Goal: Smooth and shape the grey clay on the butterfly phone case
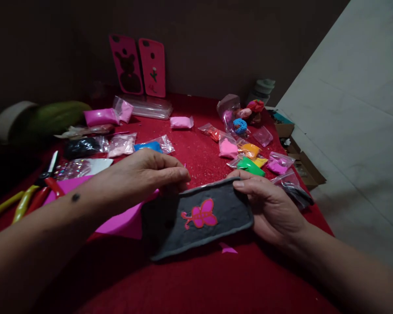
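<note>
Both hands grasp the grey clay-covered case (203,216) near the middle of the red table (216,279): left hand (144,172) pinching its far-left edge, right hand (268,205) gripping its right end. Farther off, small plastic bags (249,165) each hold coloured clay: pink, green, orange, blue.

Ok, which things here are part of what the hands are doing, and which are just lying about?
In hand: grey case with its pink butterfly, gripped by left hand and right hand.
Lying about: clay bags, scissors, pink phone cases against the wall, pink sheet.
</note>
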The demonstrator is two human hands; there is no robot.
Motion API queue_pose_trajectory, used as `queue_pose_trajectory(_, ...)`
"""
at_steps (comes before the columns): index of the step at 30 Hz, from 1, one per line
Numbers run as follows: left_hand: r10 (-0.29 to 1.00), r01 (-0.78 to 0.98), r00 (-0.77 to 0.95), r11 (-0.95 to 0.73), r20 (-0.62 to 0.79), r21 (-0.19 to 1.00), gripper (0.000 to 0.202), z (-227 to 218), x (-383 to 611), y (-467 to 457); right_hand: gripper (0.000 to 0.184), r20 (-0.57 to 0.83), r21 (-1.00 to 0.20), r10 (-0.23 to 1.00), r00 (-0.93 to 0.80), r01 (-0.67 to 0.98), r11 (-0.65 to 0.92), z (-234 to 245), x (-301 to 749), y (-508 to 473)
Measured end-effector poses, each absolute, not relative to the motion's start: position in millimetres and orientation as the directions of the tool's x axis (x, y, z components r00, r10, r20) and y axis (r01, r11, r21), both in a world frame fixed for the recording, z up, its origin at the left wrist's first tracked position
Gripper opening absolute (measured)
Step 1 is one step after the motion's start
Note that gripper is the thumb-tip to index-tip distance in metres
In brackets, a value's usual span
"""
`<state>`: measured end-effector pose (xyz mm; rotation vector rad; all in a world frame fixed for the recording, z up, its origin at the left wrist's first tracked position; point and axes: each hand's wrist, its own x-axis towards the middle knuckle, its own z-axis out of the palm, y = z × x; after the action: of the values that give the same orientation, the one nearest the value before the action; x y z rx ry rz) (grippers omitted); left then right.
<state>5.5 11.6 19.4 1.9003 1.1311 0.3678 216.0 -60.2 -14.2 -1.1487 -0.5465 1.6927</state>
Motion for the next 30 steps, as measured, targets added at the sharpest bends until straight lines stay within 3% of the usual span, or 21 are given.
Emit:
queue_pose_trajectory(7, 0.667, 0.408, 0.565, 0.286, -0.485, 0.867, 0.035, 6, 6, 12, 0.020, -0.445, -0.776, 0.893, -0.067, -0.468, -0.422, -14, 218, -55)
queue_pose_trajectory(14, 0.531, 0.281, 0.605, 0.554, -0.593, 0.784, 0.017, 2, 8, 11, 0.015, -0.469, -0.743, 0.876, -0.112, -0.487, -0.460, -17, 221, -51)
queue_pose_trajectory(23, 0.490, 0.145, 0.679, 0.641, -0.547, 0.754, 0.017, -1, 9, 3, 0.015, -0.449, -0.732, 0.884, -0.131, -0.513, -0.448, -19, 228, -47)
queue_pose_trajectory(27, 0.576, 0.017, 0.658, 0.633, -0.485, 0.774, 0.015, -4, 12, -1, 0.018, -0.370, -0.674, 0.920, -0.132, -0.643, -0.364, -18, 227, -47)
queue_pose_trajectory(30, 0.661, -0.111, 0.625, 0.602, -0.415, 0.790, 0.015, -8, 18, -3, 0.025, -0.323, -0.619, 0.918, -0.230, -0.682, -0.389, -18, 220, -50)
